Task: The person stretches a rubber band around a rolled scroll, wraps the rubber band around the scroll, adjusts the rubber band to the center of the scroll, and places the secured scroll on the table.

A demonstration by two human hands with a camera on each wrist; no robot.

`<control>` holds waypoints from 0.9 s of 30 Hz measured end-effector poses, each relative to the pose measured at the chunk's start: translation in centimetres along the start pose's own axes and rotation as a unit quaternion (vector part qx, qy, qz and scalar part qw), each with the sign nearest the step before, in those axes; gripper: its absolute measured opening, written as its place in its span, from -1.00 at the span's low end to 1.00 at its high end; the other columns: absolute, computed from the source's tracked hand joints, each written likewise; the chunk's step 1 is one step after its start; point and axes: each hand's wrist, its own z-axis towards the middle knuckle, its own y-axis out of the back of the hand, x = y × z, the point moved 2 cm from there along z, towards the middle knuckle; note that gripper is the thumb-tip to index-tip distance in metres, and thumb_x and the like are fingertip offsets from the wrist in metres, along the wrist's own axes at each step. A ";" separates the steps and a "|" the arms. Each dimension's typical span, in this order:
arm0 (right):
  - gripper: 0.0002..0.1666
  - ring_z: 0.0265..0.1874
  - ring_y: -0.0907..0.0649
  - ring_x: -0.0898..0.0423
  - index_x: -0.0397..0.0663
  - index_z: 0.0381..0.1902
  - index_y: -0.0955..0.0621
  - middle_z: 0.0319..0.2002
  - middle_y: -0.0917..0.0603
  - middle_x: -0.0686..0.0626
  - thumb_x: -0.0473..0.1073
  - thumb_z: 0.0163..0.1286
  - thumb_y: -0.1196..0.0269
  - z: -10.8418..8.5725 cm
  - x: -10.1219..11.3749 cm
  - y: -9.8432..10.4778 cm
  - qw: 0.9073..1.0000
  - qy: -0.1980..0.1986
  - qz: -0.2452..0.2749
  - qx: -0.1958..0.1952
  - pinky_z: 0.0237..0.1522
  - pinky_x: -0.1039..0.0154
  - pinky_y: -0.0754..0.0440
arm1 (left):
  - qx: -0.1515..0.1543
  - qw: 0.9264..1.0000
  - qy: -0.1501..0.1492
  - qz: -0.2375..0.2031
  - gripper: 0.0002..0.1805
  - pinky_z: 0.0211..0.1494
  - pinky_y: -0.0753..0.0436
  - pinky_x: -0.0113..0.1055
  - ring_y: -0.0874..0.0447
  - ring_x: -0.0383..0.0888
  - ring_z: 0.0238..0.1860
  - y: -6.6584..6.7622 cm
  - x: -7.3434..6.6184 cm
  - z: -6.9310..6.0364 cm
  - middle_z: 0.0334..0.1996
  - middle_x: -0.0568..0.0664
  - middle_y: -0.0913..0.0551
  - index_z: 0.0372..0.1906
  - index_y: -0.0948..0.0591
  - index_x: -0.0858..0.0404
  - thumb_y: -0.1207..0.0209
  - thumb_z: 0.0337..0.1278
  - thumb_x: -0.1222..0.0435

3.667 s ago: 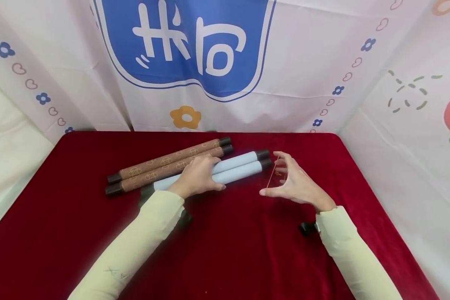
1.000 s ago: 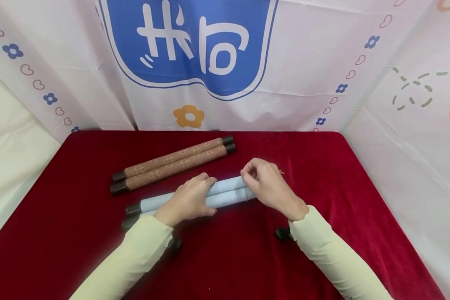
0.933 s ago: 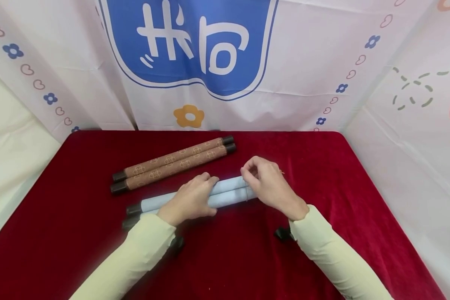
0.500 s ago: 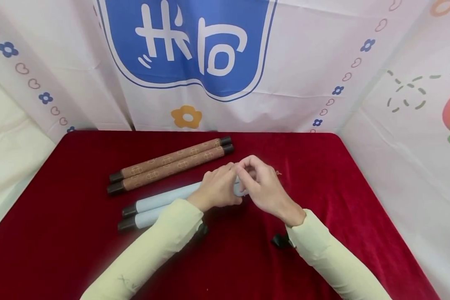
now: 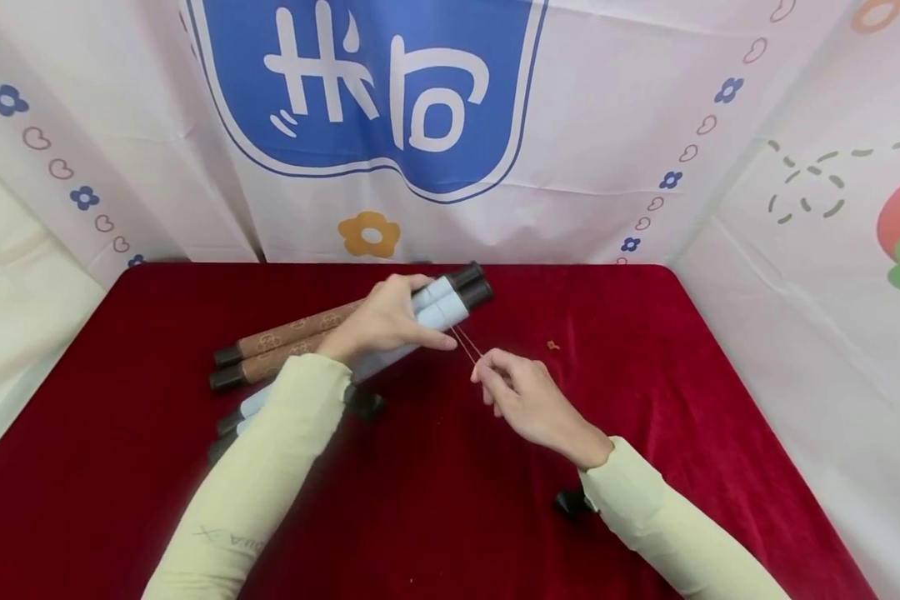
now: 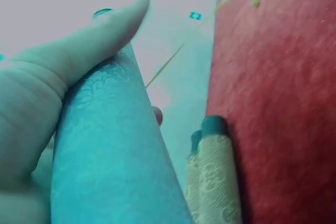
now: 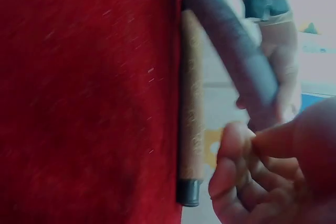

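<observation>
Left hand grips two smooth pale-blue rolls with black ends.

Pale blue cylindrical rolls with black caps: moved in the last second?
Yes: in the head view, the blue rolls have swung up at the right, now overlapping the brown gold-patterned rolls.

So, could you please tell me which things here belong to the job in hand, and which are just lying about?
In the job:
light-blue scrolls, gripped by the left hand
thin band, stretched from them to the right hand

Apparently lying about:
brown patterned scrolls, on the red cloth
small brown object, too small to identify
</observation>
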 end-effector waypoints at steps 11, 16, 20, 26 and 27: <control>-0.81 -0.52 -0.45 0.22 -0.08 -0.39 -0.60 -0.50 -0.52 0.09 -0.38 0.45 -0.21 -0.5 4.4 -1.8 0.949 0.197 -0.247 -0.006 -0.38 0.38 -0.55 | -0.013 0.999 0.031 0.007 -0.02 -0.07 -0.65 -0.14 -0.67 0.00 -0.15 -1.1 0.4 0.4 -0.14 0.07 -0.71 0.37 -0.52 0.22 -0.65 -0.20 -0.07; -0.81 -0.45 -0.49 0.17 -0.08 -0.40 -0.54 -0.47 -0.53 0.04 -0.39 0.43 -0.19 0.0 6.6 -2.3 0.900 0.274 -0.338 -0.021 -0.28 0.33 -0.57 | -0.036 0.997 0.026 0.068 -0.06 -0.15 -0.62 -0.14 -0.65 -0.07 -0.20 -3.6 -0.3 0.5 -0.21 -0.05 -0.67 0.34 -0.52 0.10 -0.57 -0.15 -0.22; -0.87 -0.39 -0.55 0.15 -0.09 -0.32 -0.57 -0.39 -0.59 0.01 -0.36 0.46 -0.20 0.0 6.7 -2.1 0.881 0.282 -0.378 -0.032 -0.24 0.32 -0.63 | -0.066 0.991 -0.026 0.118 -0.19 -0.19 -0.63 -0.13 -0.63 -0.08 -0.23 -4.6 -0.4 0.5 -0.20 -0.03 -0.63 0.31 -0.53 0.14 -0.33 0.14 -0.32; -0.87 -0.55 -0.55 0.07 -0.08 -0.34 -0.61 -0.31 -0.65 -0.14 -0.36 0.42 -0.32 -0.8 4.4 0.1 0.873 0.220 -0.434 -0.038 -0.47 0.26 -0.59 | -0.104 0.962 -0.100 0.232 -0.30 -0.19 -0.72 0.00 -0.69 0.07 -0.27 -4.5 0.1 -0.1 -0.06 0.18 -0.68 0.36 -0.46 0.40 0.08 0.49 -0.09; -0.88 -0.50 -0.60 0.02 -0.08 -0.34 -0.65 -0.24 -0.67 -0.21 -0.35 0.41 -0.34 -0.9 3.7 0.6 0.874 0.206 -0.439 -0.036 -0.45 0.23 -0.63 | -0.106 0.958 -0.107 0.245 -0.33 -0.18 -0.74 0.02 -0.72 0.11 -0.26 -4.4 0.1 -0.2 -0.04 0.22 -0.69 0.35 -0.47 0.43 0.12 0.49 -0.03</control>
